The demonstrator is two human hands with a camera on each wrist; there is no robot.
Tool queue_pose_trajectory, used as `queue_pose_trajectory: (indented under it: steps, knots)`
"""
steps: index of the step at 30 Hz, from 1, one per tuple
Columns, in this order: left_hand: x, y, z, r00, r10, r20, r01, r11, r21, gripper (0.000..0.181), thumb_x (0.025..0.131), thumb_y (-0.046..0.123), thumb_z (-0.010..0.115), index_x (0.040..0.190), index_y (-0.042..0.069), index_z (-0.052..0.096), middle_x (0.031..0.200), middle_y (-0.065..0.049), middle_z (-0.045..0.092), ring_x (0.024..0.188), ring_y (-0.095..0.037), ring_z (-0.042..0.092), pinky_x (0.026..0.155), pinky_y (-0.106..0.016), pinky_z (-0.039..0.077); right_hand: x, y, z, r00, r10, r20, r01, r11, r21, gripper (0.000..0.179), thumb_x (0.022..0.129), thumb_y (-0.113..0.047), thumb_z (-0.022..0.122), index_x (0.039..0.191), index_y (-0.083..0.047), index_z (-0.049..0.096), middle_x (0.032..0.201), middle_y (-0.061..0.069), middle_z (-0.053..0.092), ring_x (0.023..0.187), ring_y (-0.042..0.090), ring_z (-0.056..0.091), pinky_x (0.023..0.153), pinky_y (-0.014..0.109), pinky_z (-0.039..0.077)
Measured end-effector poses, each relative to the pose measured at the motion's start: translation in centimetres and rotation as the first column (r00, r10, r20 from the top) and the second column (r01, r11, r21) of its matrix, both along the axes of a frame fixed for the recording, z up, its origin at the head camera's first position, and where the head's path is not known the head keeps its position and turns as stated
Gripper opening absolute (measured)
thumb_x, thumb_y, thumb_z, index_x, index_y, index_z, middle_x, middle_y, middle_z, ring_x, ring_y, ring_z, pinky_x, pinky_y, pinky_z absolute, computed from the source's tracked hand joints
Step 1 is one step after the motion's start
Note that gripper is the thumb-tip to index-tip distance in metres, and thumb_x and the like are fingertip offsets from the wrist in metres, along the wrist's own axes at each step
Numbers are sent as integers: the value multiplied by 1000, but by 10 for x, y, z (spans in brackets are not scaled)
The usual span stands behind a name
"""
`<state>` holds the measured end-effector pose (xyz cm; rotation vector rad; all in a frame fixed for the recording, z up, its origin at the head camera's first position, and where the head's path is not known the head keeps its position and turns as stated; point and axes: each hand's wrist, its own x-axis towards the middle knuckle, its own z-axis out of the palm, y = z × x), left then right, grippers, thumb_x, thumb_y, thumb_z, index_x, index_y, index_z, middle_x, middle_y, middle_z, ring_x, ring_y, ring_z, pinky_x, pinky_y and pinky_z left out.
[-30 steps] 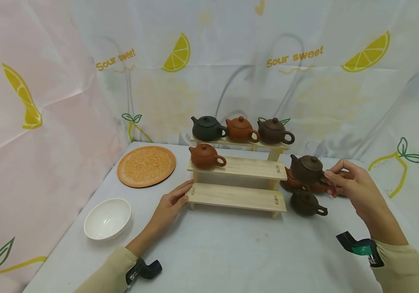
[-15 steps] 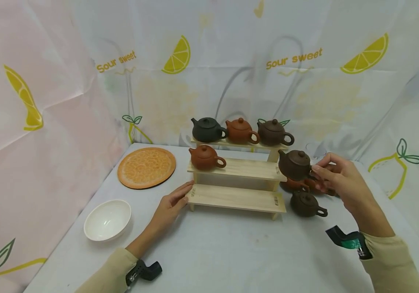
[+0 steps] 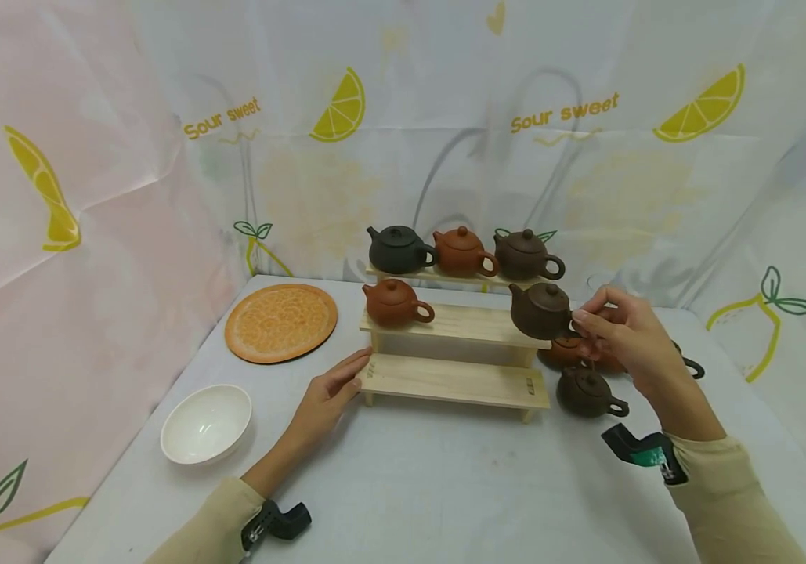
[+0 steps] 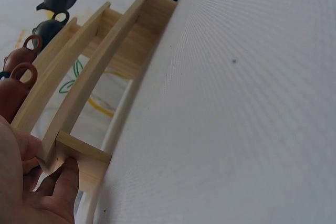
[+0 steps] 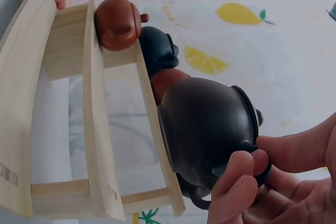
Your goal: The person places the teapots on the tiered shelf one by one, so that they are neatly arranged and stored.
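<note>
My right hand [image 3: 619, 337] pinches the handle of a dark brown teapot [image 3: 540, 312], which hangs upright near the right end of the middle step of a wooden display stand [image 3: 455, 380]. In the right wrist view, thumb and fingers [image 5: 239, 187] close round its handle. My left hand [image 3: 328, 395] holds the left end of the lowest step; the left wrist view shows fingertips [image 4: 67, 182] under the board. An orange-brown teapot [image 3: 394, 302] sits at the middle step's left. On the top step stand a black teapot [image 3: 399, 249], a reddish one [image 3: 460, 251] and a dark brown one [image 3: 524, 254].
Right of the stand, a small dark teapot [image 3: 587, 392] stands on the white table before reddish teapots [image 3: 559, 354] partly hidden by my right hand. A white bowl [image 3: 207, 424] and a round orange mat [image 3: 281, 323] lie on the left. Printed cloth [image 3: 445, 188] walls the table.
My right hand has carried the dark brown teapot leftward and slightly up, from above the teapots on the right to the middle step's right end. The left hand stays put.
</note>
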<state>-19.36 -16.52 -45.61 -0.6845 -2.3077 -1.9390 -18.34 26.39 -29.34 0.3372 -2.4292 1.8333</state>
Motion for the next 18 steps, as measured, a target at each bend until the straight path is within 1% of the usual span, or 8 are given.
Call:
queue_pose_trajectory:
  steps: [3,6,8,14,16,18]
  knots:
    - [-1,-1,-2,1000,0,-11,0,1000,3,41,107,1,54,148,-5,53,159,-12,46,151,-29,32,113,-19,34,-2,-6,1,1000,14,-6,-14,1000,2,9,104,-2,62,96,1,58,77,5,67,57,18,58,52,27,52]
    - [-1,-1,-3,1000,-1,-18,1,1000,3,41,108,2,55,148,-5,53,158,-13,46,151,-31,32,113,-18,33,-5,-11,0,1000,9,-10,-8,999,40,11,104,-3,62,100,5,55,79,7,67,58,19,57,51,28,51]
    - [-1,0,-3,1000,-5,-20,5,1000,5,41,108,2,55,148,-5,53,158,-14,45,151,-32,31,113,-17,33,-7,-15,-1,1000,4,5,-4,998,56,15,105,-5,62,103,7,53,80,8,67,59,19,57,52,28,51]
    - [-1,0,-3,1000,-1,-5,1,1000,7,41,108,1,55,148,-5,53,159,-12,46,151,-29,32,113,-19,34,-13,-27,-4,997,-1,73,-4,998,64,17,105,-8,62,107,5,52,82,11,63,62,21,57,54,29,53]
    - [0,0,-2,1000,-1,0,1,1000,10,41,107,1,55,148,-5,53,159,-12,45,151,-29,32,113,-19,34,-15,-32,-5,997,4,76,-8,998,57,17,105,-8,62,107,5,52,83,10,62,63,21,58,55,30,54]
    - [0,-1,-2,1000,0,7,0,1000,14,41,107,2,55,148,-5,53,159,-11,45,151,-28,32,113,-20,35,-17,-36,-6,998,6,60,-10,998,61,16,105,-7,62,107,6,51,84,11,62,62,20,58,56,29,55]
